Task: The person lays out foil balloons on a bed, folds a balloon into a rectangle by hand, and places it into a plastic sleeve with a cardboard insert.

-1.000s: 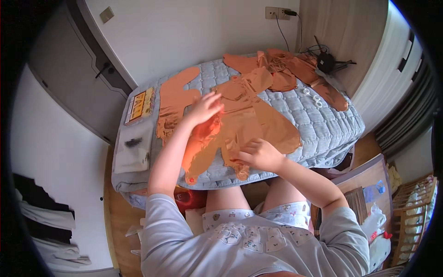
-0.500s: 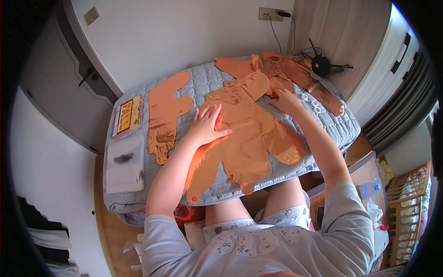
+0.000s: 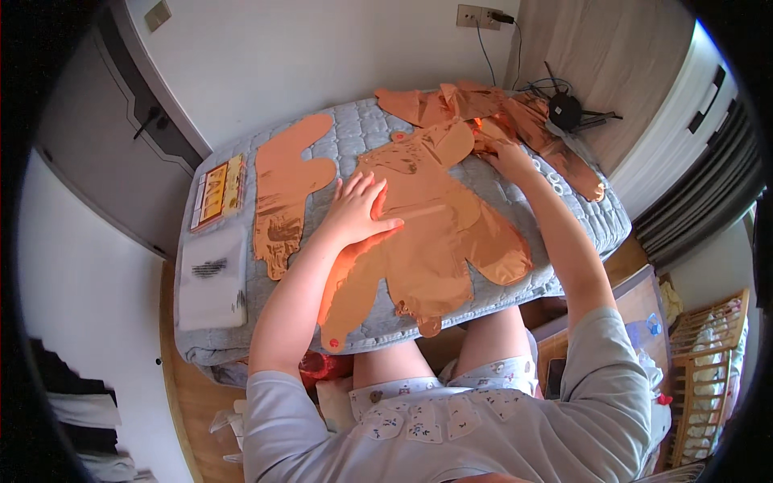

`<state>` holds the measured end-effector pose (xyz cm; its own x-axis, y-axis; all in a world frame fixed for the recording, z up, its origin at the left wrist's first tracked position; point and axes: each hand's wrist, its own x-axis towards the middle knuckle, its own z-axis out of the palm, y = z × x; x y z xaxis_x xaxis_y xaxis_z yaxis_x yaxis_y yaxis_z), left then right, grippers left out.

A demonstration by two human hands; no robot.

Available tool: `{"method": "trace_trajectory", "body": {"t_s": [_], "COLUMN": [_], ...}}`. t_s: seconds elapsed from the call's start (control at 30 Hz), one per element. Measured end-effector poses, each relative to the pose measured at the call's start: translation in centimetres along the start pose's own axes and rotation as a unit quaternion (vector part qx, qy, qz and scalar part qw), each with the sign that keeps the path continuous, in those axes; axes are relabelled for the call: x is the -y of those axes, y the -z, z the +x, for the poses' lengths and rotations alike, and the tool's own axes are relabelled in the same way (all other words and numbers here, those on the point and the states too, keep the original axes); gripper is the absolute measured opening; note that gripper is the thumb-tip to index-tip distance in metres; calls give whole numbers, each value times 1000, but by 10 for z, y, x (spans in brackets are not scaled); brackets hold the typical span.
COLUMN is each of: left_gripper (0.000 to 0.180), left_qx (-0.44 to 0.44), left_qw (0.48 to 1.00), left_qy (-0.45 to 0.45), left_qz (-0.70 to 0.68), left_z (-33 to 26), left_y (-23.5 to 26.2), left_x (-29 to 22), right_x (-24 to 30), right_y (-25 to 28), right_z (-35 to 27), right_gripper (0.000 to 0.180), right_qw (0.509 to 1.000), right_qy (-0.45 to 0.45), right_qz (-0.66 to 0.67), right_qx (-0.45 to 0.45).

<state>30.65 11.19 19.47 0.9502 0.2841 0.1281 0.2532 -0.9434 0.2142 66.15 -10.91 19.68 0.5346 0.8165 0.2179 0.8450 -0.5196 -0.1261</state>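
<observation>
A large, flat copper-orange foil balloon (image 3: 427, 266) with rounded lobes lies in front of me on the quilted grey mattress (image 3: 348, 121). My left hand (image 3: 356, 211) rests on its left part, fingers spread and thumb stretched to the right. Further off to the right, my right hand (image 3: 509, 159) has its fingers closed on crumpled copper foil beside the balloon's upper right lobe; its fingertips are partly hidden. That crumpled foil adjoins more copper foil balloons (image 3: 435, 109) along the far edge. Another flat foil balloon (image 3: 278, 193) lies left of my left hand.
At the left lie a flat printed package (image 3: 217, 193) and a white translucent packet (image 3: 211, 294). White rings (image 3: 554, 181) sit near my right forearm. A black device with antennas (image 3: 565, 111) stands at the far right corner. A wooden crib (image 3: 708, 354) is at the lower right.
My right hand has moved slightly farther away and its fingers have closed on the crumpled foil, which has shifted. My left hand stays spread on the balloon. The view has tilted slightly.
</observation>
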Motion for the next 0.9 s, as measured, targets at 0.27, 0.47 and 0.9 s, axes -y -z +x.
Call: {"method": "trace_trajectory", "body": {"t_s": [0.27, 0.47, 0.9], "left_gripper": [98, 103, 116], "left_qx": [10, 12, 132], "left_qw": [1000, 999, 987], "left_qy": [16, 40, 89], "left_qz": [8, -17, 35], "left_z": [-2, -3, -33], "left_y": [1, 9, 48], "left_x": [9, 12, 32], "right_x": [41, 122, 173], "right_y": [9, 17, 6], "right_z": [-27, -57, -85], "right_gripper": [40, 49, 60], "right_qw": [977, 982, 993], "right_qy": [73, 73, 111], "right_qz": [-1, 169, 43], "right_qx": [-201, 45, 25]}}
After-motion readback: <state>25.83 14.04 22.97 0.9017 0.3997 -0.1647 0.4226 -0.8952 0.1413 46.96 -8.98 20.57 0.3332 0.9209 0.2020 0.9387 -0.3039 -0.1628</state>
